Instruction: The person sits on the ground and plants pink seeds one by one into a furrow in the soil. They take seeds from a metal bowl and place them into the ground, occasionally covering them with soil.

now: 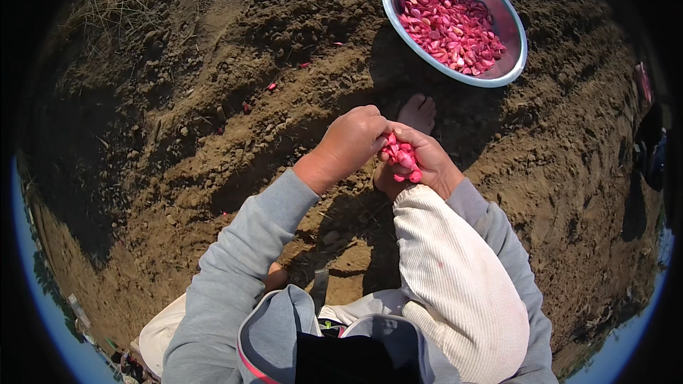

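Observation:
My right hand (435, 162) is cupped around a handful of bright pink garlic cloves (403, 157), apparently coated with dye. Curled inward, my left hand (352, 138) brings its fingertips to the top of that handful, beside the right thumb. Whether a clove is pinched between the left fingers is hidden. Ahead and to the right, a round metal basin (392, 5) holds a heap of the same pink cloves (448, 29). Single cloves (272, 86) are spaced along a furrow (235, 96) in the brown soil to the left.
My bare foot (418, 113) is on the soil just below the basin. My knee in a white corduroy trouser leg (453, 272) rises beneath the right forearm. Dry grass (122, 5) lies at the upper left. A dark, unclear shape (651, 144) stands at the far right rim.

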`<state>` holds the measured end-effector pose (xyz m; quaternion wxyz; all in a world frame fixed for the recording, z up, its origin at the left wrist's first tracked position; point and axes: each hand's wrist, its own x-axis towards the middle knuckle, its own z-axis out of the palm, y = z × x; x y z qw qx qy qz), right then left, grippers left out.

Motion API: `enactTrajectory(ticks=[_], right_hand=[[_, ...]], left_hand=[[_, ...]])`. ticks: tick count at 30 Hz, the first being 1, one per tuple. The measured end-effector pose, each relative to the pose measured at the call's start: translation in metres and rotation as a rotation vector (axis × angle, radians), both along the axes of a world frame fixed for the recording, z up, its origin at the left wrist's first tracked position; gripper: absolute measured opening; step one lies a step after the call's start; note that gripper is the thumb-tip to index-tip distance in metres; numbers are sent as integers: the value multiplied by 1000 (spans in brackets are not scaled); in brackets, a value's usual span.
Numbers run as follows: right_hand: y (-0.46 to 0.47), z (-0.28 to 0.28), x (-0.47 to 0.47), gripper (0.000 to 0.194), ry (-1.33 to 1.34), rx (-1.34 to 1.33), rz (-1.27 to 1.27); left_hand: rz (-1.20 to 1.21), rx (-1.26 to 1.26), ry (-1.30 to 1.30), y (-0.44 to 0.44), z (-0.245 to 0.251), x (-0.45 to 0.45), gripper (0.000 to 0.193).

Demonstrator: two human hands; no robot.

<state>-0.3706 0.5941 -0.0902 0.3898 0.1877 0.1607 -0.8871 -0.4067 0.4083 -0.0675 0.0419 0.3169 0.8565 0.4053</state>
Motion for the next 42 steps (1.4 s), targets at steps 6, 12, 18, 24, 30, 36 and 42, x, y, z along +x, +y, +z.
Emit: enactTrajectory(ticks=[6,12,18,24,30,36,42], right_hand=[[5,-8,4,24,-78,117,-72],[7,-13,5,14,-124,109,-107],[5,-8,5,9,-94,120,-101],[7,-11,5,8,-138,99,-128],[14,-12,10,9,-117,50,-159],[19,-14,13,12,-121,38,-186],[20,-13,13,10,-104,-14,-191]], left_hand=[[-53,91,-153,-6,-6,-9,10],[-41,35,-160,8,-8,-8,13],[-42,56,-144,2,-4,-10,13],[157,39,-237,-15,-18,-26,12],[176,-169,-181,2,-79,-42,13],[162,-279,-88,11,-120,-39,8],[158,-187,-85,10,-128,-36,6]])
